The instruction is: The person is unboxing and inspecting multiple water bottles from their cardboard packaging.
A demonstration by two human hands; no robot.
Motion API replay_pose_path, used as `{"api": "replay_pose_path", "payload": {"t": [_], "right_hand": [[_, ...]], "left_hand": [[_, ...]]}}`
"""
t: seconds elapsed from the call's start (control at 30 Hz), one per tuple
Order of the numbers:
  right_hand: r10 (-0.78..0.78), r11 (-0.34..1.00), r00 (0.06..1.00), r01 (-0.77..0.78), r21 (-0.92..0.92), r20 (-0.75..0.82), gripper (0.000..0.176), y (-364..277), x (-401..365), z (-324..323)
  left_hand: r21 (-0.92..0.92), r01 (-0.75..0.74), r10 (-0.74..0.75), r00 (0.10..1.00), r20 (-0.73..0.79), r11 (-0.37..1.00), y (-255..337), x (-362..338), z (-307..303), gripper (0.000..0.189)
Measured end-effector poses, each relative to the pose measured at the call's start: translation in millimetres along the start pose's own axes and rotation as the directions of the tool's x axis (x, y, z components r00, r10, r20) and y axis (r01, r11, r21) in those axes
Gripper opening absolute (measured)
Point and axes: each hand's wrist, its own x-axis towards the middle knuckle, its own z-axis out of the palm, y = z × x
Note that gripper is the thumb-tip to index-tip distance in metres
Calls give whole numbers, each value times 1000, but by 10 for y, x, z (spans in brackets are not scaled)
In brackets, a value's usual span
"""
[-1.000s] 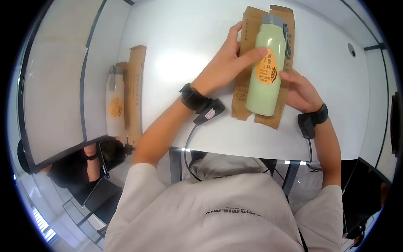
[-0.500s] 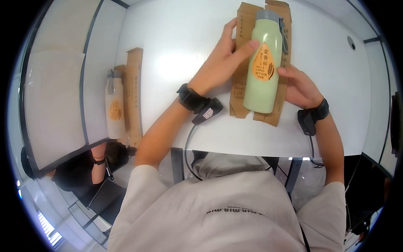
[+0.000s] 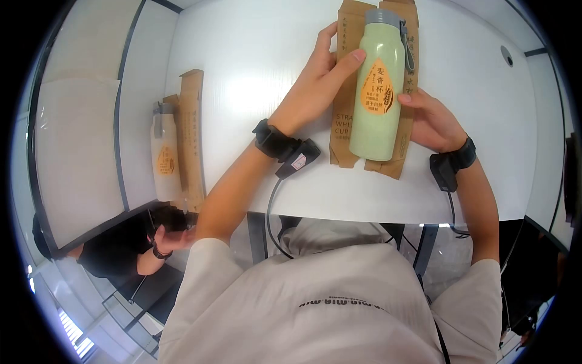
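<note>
A light green bottle [image 3: 374, 130] with a grey lid, a grey strap and an orange drop-shaped label lies on a flattened brown cardboard box [image 3: 343, 136] on the white table. My left hand [image 3: 318, 85] is at the left edge of the cardboard, its thumb tip by the bottle's upper left side and its other fingers partly behind the cardboard. My right hand [image 3: 433, 121] is at the right edge, thumb at the bottle's right side, the other fingers hidden underneath. Both hands hold the cardboard, with the bottle between them.
The white table [image 3: 242, 91] has a round hole at the upper right. At the left, beyond a partition edge, stand a pale bottle [image 3: 165, 145] and a brown cardboard piece [image 3: 191, 133]. Another person's hand [image 3: 176, 238] shows at the lower left. Cables hang from both wrist devices.
The bottle and cardboard have shifted slightly up and left in view, along with my hands. The other person's hand at the lower left has moved right and opened out.
</note>
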Motion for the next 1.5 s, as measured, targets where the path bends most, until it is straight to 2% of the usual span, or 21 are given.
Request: {"api": "replay_pose_path", "payload": {"t": [0.97, 1.1, 1.5], "right_hand": [[-13, 1000, 1000, 13, -8, -7, 59, 7, -1, 0], [-17, 1000, 1000, 17, 1, 11, 58, -1, 1, -7], [-12, 1000, 1000, 12, -11, 8, 59, 0, 5, -1]], "left_hand": [[-24, 14, -15, 1000, -19, 1000, 15, 4, 15, 71], [42, 41, -41, 999, -14, 998, 21, 20, -12, 70], [27, 14, -13, 1000, -21, 1000, 2, 13, -3, 72]]}}
